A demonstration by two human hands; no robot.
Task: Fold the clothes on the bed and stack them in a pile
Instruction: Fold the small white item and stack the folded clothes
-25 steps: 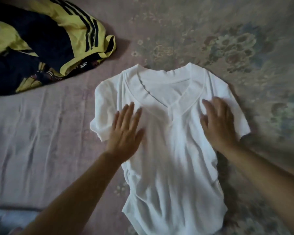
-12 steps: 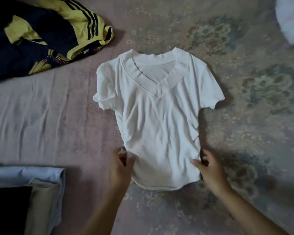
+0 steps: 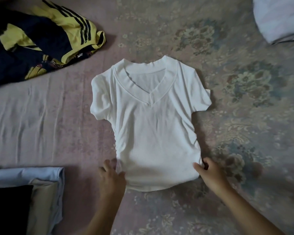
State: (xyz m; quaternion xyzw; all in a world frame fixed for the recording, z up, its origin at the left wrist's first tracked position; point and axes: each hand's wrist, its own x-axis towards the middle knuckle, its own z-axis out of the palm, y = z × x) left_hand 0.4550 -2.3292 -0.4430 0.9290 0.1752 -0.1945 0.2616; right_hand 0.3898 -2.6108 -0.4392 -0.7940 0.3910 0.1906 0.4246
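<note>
Both hands (image 3: 158, 175) pinch the white shirt's (image 3: 148, 119) bottom corners.

Bed (image 3: 41, 116): fills the whole view, covered by a creased pinkish sheet with faded floral medallions in green and blue toward the right side. Pale pillow (image 3: 278, 17): upper right corner, partly cropped. Light: dim, soft, faint shadows.

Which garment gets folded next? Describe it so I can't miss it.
Start at the patterned bedspread; at its centre lies the white T-shirt, spread flat. Unlike the crumpled yellow-and-navy clothes, it's plain white, V-necked, and both hands grip its hem corners.
</note>
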